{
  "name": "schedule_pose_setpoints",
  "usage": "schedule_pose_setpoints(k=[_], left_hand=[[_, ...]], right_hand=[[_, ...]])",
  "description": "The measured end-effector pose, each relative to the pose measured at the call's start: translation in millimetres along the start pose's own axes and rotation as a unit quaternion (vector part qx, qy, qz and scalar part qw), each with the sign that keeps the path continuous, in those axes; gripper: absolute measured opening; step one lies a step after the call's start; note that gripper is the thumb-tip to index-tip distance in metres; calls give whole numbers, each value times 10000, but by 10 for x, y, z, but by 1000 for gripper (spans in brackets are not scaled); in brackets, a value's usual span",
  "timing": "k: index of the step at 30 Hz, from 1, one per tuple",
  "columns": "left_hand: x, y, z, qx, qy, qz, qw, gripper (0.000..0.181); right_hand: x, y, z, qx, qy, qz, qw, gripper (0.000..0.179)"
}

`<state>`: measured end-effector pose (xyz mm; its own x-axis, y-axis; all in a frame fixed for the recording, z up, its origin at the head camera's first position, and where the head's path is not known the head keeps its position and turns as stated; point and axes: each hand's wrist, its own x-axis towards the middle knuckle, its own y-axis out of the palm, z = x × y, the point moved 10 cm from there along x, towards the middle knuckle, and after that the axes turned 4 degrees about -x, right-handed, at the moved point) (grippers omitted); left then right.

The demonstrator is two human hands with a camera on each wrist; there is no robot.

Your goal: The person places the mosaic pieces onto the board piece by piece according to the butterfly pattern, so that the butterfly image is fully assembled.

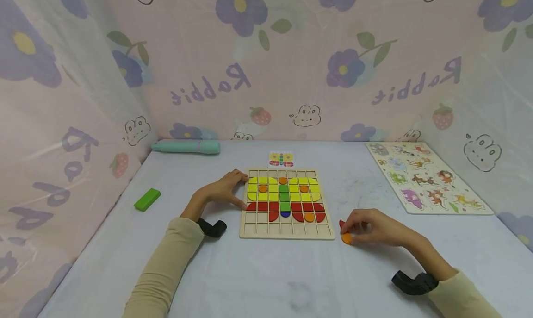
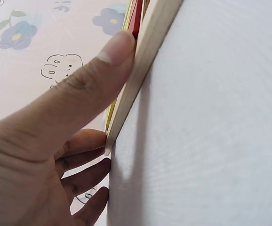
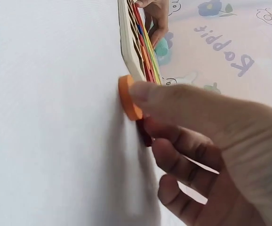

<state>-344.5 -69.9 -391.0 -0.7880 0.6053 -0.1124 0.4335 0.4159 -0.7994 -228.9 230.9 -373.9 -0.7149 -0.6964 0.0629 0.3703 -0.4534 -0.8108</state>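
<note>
A square wooden grid board (image 1: 287, 231) lies on the table, with yellow, red, green, orange and blue flat pieces forming a butterfly pattern. Along its left edge my left hand (image 1: 222, 189) rests, thumb and fingertips spread against the wooden side (image 2: 137, 77). To the board's lower right, my right hand (image 1: 374, 226) is low over the table. Its thumb and fingers pinch at an orange round piece (image 3: 128, 97), the thumb lying on it. A red piece (image 1: 342, 224) is right beside it, at the fingertips and partly hidden by them.
Behind the board lies a small picture card (image 1: 281, 159) with a similar butterfly. A green block (image 1: 147, 200) is at the left, and a teal tube-shaped case (image 1: 186, 146) at the back left. An animal puzzle board (image 1: 433, 181) lies at the right. Patterned curtains surround the table.
</note>
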Motion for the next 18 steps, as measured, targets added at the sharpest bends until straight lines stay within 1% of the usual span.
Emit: schedule_pose_setpoints(k=[5, 8, 11, 14, 18], left_hand=[[1, 2, 11, 57, -49, 13, 10000, 85], [0, -6, 7, 43, -76, 10, 10000, 85], [0, -3, 5, 38, -69, 15, 10000, 85], [3, 2, 6, 15, -52, 21, 10000, 85], [3, 0, -2, -26, -62, 19, 10000, 85]], right_hand=[[-16, 39, 22, 22, -51, 87, 9999, 26], [4, 31, 63, -123, -130, 6, 9998, 24], [51, 2, 121, -290, -282, -154, 9991, 21], [157, -14, 190, -272, -460, -291, 9981, 19], [411, 21, 340, -168, -646, -464, 9967, 22]])
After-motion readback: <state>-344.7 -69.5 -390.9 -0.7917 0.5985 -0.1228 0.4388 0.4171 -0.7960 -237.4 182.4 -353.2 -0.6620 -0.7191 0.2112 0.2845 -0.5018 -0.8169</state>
